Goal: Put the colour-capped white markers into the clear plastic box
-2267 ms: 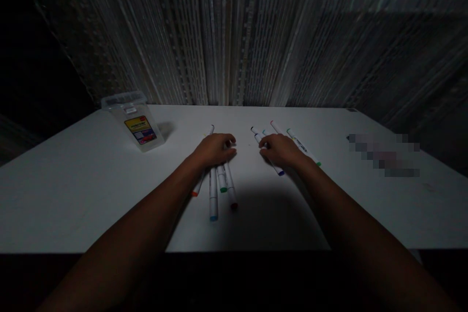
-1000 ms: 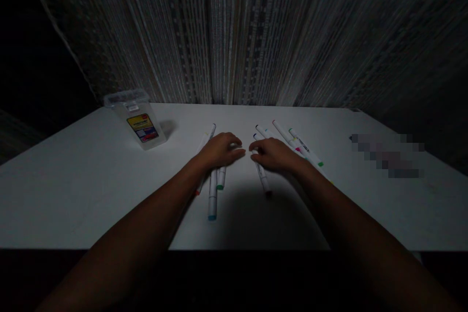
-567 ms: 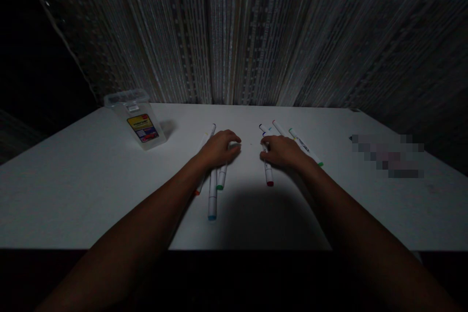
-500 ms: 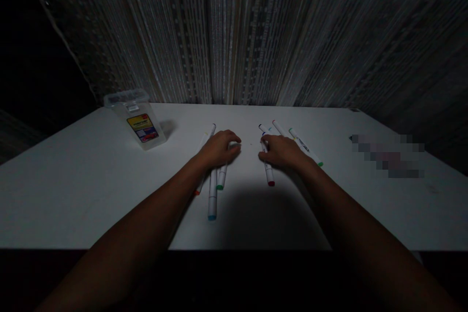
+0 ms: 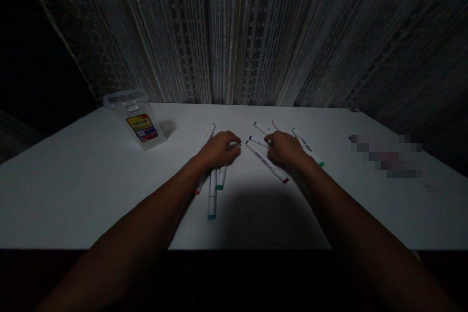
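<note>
My left hand (image 5: pixel 222 148) lies over several white markers, its fingers curved and the thumb apart from them. From under it stick out a blue-ended marker (image 5: pixel 212 195), a green-ended marker (image 5: pixel 221 178) and an orange-ended marker (image 5: pixel 199 186). My right hand (image 5: pixel 284 147) is closed at the fingertips on a blue-capped marker (image 5: pixel 259 141), whose far end is hidden by the hand. Just in front lies a dark-red-capped marker (image 5: pixel 268 162), slanting and apart from the fingers. Behind the hand are a black-capped marker (image 5: pixel 261 128) and a red-ended marker (image 5: pixel 277 126).
A clear plastic marker case (image 5: pixel 155 140) with a yellow and dark label stands at the left. One green-ended marker (image 5: pixel 305 144) lies beside my right wrist. At the right a pixelated patch hides something on the white table (image 5: pixel 91 195). A striped curtain (image 5: pixel 226 34) hangs behind.
My right hand has let go of the dark-red-capped marker, which now lies more slanted, and has closed on the blue-capped one. My left hand has stayed in place.
</note>
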`<state>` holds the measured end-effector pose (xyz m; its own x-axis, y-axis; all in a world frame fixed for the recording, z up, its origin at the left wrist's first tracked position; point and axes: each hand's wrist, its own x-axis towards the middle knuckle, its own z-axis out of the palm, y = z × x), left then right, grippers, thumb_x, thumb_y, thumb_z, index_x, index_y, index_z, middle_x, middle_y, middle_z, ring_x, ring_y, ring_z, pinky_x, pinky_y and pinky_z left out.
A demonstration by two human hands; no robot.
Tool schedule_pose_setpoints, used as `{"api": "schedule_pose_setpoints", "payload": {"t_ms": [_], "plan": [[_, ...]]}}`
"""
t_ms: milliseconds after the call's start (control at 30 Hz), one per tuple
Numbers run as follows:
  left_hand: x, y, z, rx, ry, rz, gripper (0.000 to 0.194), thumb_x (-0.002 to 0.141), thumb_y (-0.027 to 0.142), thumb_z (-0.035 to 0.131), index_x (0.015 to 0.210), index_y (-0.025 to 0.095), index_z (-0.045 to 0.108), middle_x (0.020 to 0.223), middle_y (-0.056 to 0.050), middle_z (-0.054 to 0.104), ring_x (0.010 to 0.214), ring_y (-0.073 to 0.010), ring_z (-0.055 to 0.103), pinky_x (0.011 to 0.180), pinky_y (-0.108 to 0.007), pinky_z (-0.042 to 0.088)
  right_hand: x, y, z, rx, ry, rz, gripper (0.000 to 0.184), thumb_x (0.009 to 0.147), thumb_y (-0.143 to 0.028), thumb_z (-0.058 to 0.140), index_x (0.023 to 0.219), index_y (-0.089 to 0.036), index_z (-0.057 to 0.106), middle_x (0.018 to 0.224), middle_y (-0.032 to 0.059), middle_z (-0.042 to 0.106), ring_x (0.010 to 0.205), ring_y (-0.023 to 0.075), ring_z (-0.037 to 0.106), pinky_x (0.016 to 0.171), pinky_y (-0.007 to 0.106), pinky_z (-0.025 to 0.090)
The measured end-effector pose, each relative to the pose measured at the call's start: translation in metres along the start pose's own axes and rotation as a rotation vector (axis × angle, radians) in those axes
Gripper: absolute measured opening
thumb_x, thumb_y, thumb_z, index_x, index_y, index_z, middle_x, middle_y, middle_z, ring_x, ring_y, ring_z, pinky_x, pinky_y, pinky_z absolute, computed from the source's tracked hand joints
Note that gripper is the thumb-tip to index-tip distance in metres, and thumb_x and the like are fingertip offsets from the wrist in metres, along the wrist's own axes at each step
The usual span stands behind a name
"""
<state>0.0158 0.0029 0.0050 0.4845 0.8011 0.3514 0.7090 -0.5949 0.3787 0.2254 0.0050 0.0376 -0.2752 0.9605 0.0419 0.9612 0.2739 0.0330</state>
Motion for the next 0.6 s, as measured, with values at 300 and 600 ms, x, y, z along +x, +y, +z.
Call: {"api": "schedule_pose_setpoints", "payload": {"t_ms": [300,600], "plan": [[-0.001,0.006,0.0,-0.037,-0.071,0.028,0.028,0.076,0.025,0.055,0.101,0.016,0.064,0.108,-0.011,0.06,0.102,-0.0237,0.054,0.09,-0.038,0.043,-0.004,-0.011,-0.005,0.129,0.093,-0.107,0.03,0.081,-0.029,0.046,0.102,-0.017,0.063,0.097,0.0089,0.064,0.088,0.0192,0.056,0.074,0.027,0.039],[0.0,0.001,0.0,0.029,-0.024,-0.014,0.03,0.077,0.027,0.055,0.104,0.015,0.062,0.108,-0.01,0.06,0.102,-0.0226,0.054,0.092,-0.037,0.042,-0.003,-0.008,-0.003,0.045,-0.138,-0.122,0.027,0.07,-0.029,0.057,0.093,-0.017,0.064,0.094,0.0103,0.066,0.082,0.021,0.06,0.066,0.027,0.041]]}}
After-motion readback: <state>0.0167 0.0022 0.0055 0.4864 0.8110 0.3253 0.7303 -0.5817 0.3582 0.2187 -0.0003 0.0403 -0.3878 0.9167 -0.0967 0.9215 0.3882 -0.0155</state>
